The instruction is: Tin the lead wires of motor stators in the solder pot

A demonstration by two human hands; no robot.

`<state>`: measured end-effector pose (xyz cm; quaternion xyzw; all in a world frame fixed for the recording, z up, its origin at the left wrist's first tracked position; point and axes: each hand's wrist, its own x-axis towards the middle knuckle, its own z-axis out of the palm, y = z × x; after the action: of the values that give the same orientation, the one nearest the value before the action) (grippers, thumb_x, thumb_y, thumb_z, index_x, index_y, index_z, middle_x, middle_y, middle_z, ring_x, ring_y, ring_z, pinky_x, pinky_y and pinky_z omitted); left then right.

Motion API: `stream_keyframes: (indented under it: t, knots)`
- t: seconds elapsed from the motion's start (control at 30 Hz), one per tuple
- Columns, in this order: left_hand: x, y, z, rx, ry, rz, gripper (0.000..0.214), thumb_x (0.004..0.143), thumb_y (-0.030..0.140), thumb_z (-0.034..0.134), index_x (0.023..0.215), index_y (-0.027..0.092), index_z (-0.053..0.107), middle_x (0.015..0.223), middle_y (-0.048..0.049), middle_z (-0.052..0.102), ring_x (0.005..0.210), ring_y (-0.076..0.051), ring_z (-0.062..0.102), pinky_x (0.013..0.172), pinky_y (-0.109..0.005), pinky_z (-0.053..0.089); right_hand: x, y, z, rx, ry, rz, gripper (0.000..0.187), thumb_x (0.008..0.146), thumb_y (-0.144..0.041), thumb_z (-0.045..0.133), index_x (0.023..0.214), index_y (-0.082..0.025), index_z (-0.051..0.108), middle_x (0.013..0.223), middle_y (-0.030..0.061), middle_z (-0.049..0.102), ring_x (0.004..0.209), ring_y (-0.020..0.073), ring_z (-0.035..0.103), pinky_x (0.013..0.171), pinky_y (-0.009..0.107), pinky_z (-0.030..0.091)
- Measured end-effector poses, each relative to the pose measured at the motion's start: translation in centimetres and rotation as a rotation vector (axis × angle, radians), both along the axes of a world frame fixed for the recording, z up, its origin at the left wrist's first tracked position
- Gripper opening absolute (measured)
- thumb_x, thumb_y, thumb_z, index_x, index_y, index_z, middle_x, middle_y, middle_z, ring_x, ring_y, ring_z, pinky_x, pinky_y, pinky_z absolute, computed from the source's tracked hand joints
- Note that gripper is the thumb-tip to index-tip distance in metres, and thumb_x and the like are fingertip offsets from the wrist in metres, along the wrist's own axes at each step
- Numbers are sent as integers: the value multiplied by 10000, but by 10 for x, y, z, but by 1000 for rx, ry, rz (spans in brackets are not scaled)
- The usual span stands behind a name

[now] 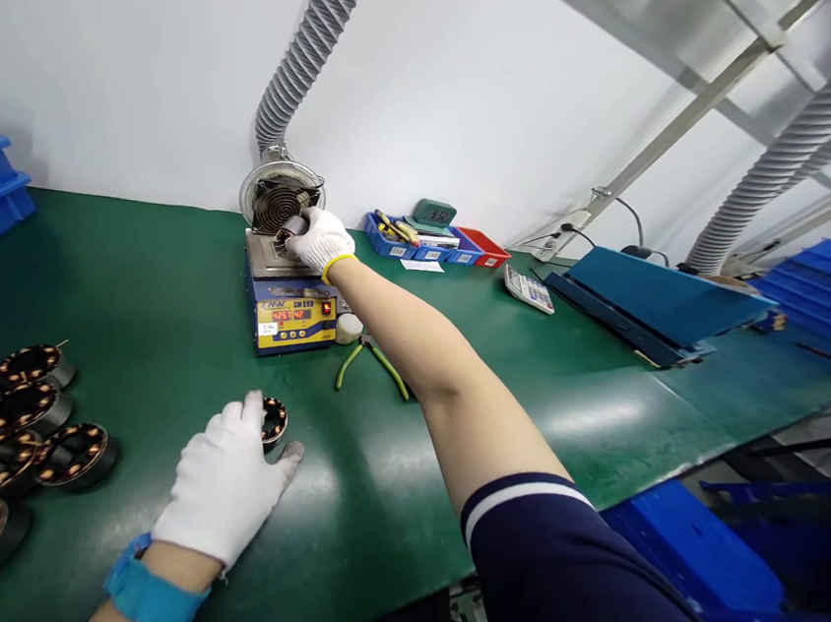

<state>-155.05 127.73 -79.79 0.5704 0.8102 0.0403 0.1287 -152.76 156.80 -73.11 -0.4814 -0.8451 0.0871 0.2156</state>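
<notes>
My left hand (226,479), in a white glove, is at the near part of the green table. Its thumb and index finger are about a motor stator (274,422), a dark ring with copper windings, partly hidden by the fingers. My right hand (321,240), also gloved, is closed on another motor stator (291,229) and holds it low over the top of a solder pot (288,322) with a lit red display. Several more stators (77,456) stand grouped on the table at the left.
Green-handled pliers (373,361) and a small round white pot (348,328) lie beside the solder pot. Behind it is a fume duct (314,43). Small bins (393,239), a clock (433,214), a calculator (529,289) and a blue slanted device (661,297) stand farther right.
</notes>
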Motion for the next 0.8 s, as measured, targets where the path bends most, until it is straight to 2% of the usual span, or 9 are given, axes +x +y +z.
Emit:
stream_keyframes:
  t: [0.2,0.37,0.5,0.67,0.8]
  knots:
    - [0,1,1,1,61,-8,623,850,561,509,1313,146,485,1035,-127,601,924,-317,623,722,-386,471,-1,-1,-1,5,-11,16,418,790,-385,553,1156,-188,598,1134,92,664,1082,288,618,922,399,512]
    - [0,2,6,-48,4,-15,634,833,556,532,1331,167,475,1056,-115,627,946,-335,633,762,-413,475,-2,0,-3,14,-6,22,409,785,-379,553,1143,-187,605,1117,92,667,1075,294,620,916,404,517]
    - [0,2,9,-67,-29,19,812,805,574,553,1447,133,323,1133,-146,632,968,-344,633,797,-430,480,-2,2,1,10,7,15,465,794,-384,546,1206,-170,571,1140,107,659,1068,286,623,921,404,515]
    - [-1,2,2,34,39,-11,889,775,551,608,1474,113,277,1281,-164,561,1044,-348,597,818,-429,490,-1,3,5,35,20,9,484,796,-378,550,1232,-169,560,1186,100,644,1125,283,598,979,404,488]
    - [-1,4,-5,35,-123,-12,856,777,469,628,1483,142,271,1463,-126,431,1177,-333,549,925,-406,474,-4,0,-1,3,14,2,490,793,-376,553,1244,-184,565,1197,94,643,1126,289,601,978,419,489]
